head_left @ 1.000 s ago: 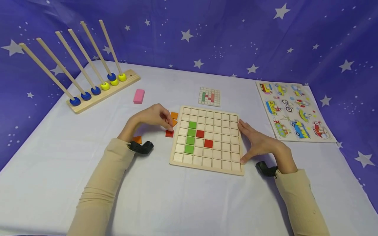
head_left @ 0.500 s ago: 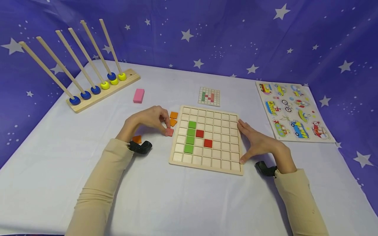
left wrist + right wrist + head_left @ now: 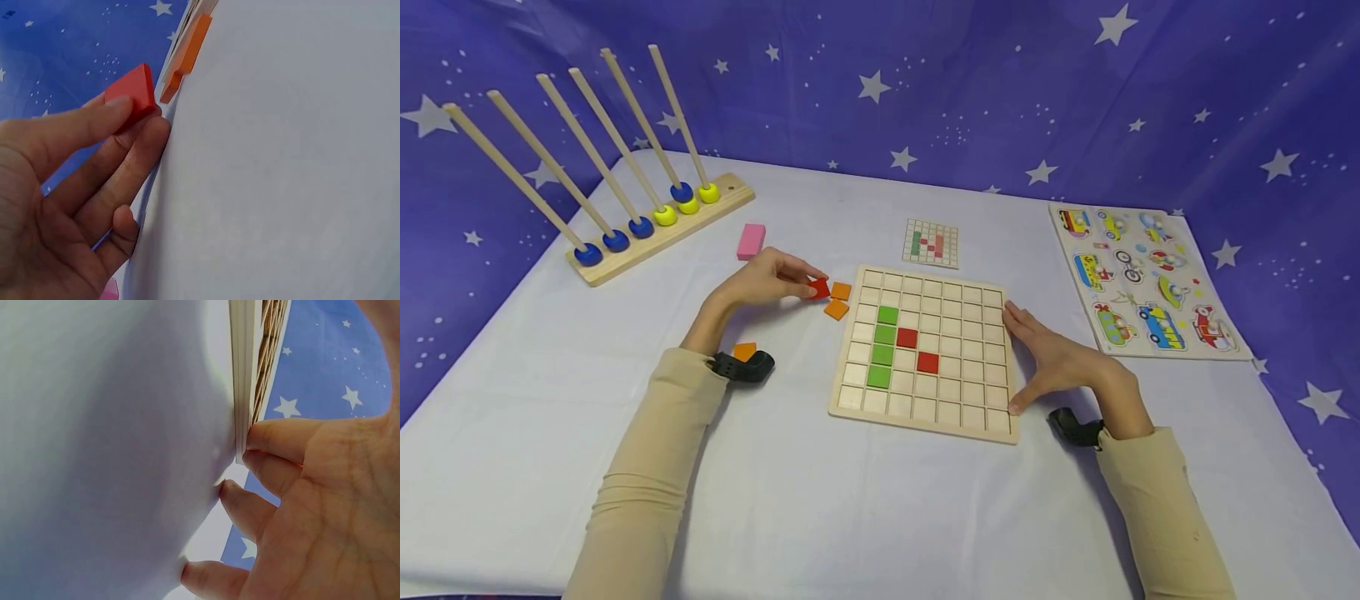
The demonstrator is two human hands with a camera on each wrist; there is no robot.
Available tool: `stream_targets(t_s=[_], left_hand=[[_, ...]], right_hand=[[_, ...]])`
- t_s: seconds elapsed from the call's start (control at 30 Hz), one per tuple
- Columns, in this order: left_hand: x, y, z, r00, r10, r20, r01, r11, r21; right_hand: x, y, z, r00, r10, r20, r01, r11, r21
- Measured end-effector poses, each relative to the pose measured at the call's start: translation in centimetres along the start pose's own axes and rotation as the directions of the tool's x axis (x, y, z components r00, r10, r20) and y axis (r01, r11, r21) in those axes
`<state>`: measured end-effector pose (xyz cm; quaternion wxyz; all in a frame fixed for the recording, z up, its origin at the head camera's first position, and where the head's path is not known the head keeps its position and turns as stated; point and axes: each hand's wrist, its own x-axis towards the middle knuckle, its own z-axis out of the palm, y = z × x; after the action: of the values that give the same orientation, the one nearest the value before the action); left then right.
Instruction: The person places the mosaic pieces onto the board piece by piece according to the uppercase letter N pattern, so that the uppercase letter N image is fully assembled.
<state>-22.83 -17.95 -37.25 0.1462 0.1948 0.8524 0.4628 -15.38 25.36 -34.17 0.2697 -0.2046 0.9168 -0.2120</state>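
Observation:
My left hand (image 3: 769, 277) pinches a red square tile (image 3: 132, 94) between thumb and fingers, above the table left of the wooden grid board (image 3: 951, 417). Beside that tile, two orange tiles (image 3: 837, 310) lie near the board's left edge. Several green tiles (image 3: 883, 335) fill a column of the board, and two red tiles (image 3: 928, 362) sit in cells to their right. Along the board's right edge rests my right hand (image 3: 1060, 360), its fingers spread and touching the side; the right wrist view shows fingertips against the board's edge (image 3: 240, 381).
Behind the board lies a small pattern card (image 3: 931, 243). A pink block (image 3: 751, 242) and a peg abacus (image 3: 662, 237) stand at the back left. Another orange tile (image 3: 745, 352) lies by the left wrist. To the right is a vehicle picture puzzle (image 3: 1150, 283).
My left hand has picked up the red tile from beside the board and moved it up and slightly left, next to the orange tiles. The right hand stays on the board's edge.

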Motion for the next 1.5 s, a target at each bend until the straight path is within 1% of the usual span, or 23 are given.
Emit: stream_targets(t_s=[0.17,0.23,0.37,0.47,0.53,0.57,0.63,0.7,0.83,0.97,1.07,1.17,1.23,1.3,1.4,1.5], left_hand=[[0.2,0.8,0.3,1.000,-0.002,0.014,0.003,0.997,-0.075],[0.3,1.5,0.4,1.000,0.006,0.016,-0.005,0.994,-0.106],[0.5,3.5,0.9,0.999,0.038,-0.011,-0.039,0.984,-0.175],[0.7,4.9,1.7,0.997,0.071,-0.015,-0.072,0.967,-0.246],[1.1,5.6,2.8,0.996,0.088,0.007,-0.082,0.958,-0.275],[1.3,6.0,3.4,0.996,0.091,0.023,-0.081,0.958,-0.276],[1.6,6.7,4.9,0.994,0.096,0.058,-0.077,0.961,-0.267],[1.9,7.5,6.3,0.991,0.099,0.094,-0.074,0.968,-0.241],[2.4,8.9,8.9,0.983,0.131,0.132,-0.099,0.970,-0.222],[2.9,9.9,11.2,0.974,0.141,0.178,-0.105,0.974,-0.200],[3.0,10.3,12.6,0.961,0.148,0.233,-0.115,0.982,-0.149],[2.9,10.6,13.7,0.947,0.157,0.281,-0.139,0.987,-0.083],[2.7,10.6,14.2,0.939,0.164,0.303,-0.161,0.986,-0.035],[2.6,10.7,14.6,0.930,0.174,0.323,-0.182,0.983,-0.003],[2.4,10.7,14.9,0.914,0.201,0.352,-0.226,0.974,0.031],[2.3,10.8,15.1,0.896,0.234,0.378,-0.283,0.956,0.081]], right_hand=[[0.1,0.1,0.0,1.000,0.003,0.003,-0.003,1.000,0.002],[0.1,0.1,0.0,1.000,0.004,0.004,-0.004,1.000,0.000],[0.1,0.2,0.0,1.000,0.005,0.004,-0.005,1.000,-0.005],[0.1,0.3,0.0,1.000,0.002,0.002,-0.002,1.000,-0.007],[0.2,0.4,0.0,1.000,0.002,0.000,-0.002,1.000,-0.007],[0.1,0.4,0.1,1.000,0.002,-0.002,-0.002,1.000,-0.007],[0.1,0.4,0.1,1.000,-0.001,-0.006,0.001,1.000,-0.004],[0.1,0.4,0.1,1.000,-0.001,-0.010,0.001,1.000,0.001],[0.0,0.5,0.1,1.000,-0.008,-0.010,0.008,1.000,0.008],[0.1,0.5,0.1,1.000,-0.019,-0.008,0.019,1.000,0.003],[0.1,0.5,0.1,1.000,-0.019,-0.007,0.019,1.000,-0.001],[0.1,0.4,0.1,1.000,-0.014,-0.008,0.014,1.000,0.002],[0.1,0.4,0.1,1.000,-0.014,-0.008,0.014,1.000,0.007],[0.1,0.3,0.1,1.000,-0.019,-0.010,0.019,1.000,0.010],[0.1,0.2,0.1,1.000,-0.025,-0.011,0.025,1.000,0.014],[0.1,0.2,0.1,1.000,-0.024,-0.010,0.025,1.000,0.014]])
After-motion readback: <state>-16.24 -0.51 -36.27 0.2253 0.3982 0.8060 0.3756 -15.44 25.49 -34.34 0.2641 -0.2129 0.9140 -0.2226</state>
